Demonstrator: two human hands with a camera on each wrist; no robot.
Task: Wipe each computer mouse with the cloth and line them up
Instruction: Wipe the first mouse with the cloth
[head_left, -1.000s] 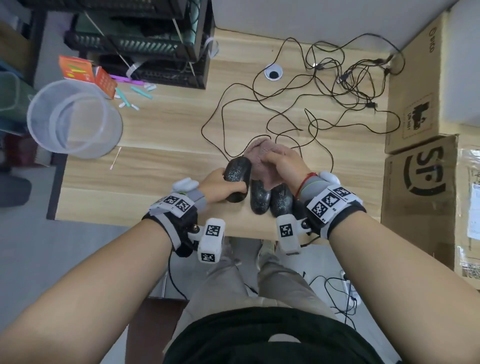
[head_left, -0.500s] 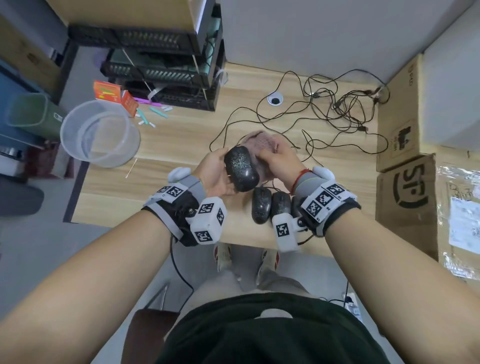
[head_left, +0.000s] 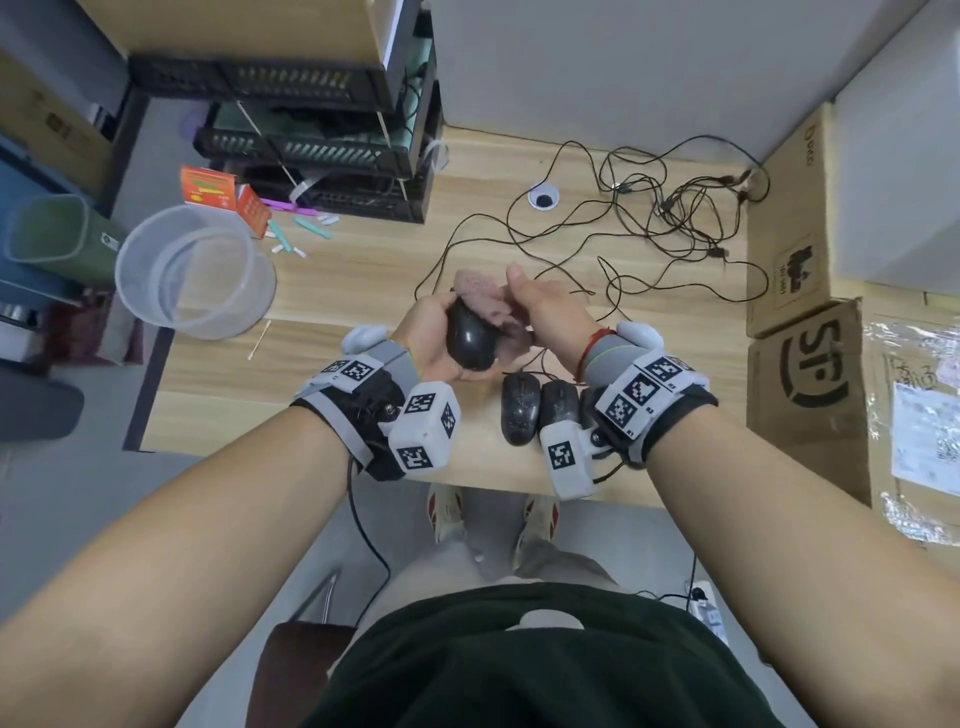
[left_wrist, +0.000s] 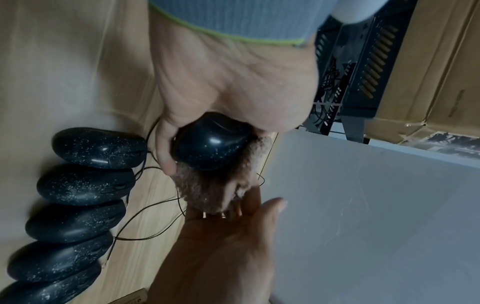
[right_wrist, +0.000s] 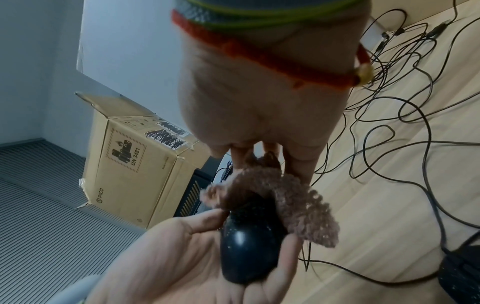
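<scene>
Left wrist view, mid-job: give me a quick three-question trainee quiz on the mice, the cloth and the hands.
1. True or false: the left hand holds a mouse up off the desk.
2. Which hand holds the cloth? A) left B) right C) neither
3. Fill in: in the left wrist view, the mice in the row on the desk are speckled with ____.

Key: 1 true. 2 B, the right hand presses the cloth against the held mouse. 3 pale dust or specks.
</scene>
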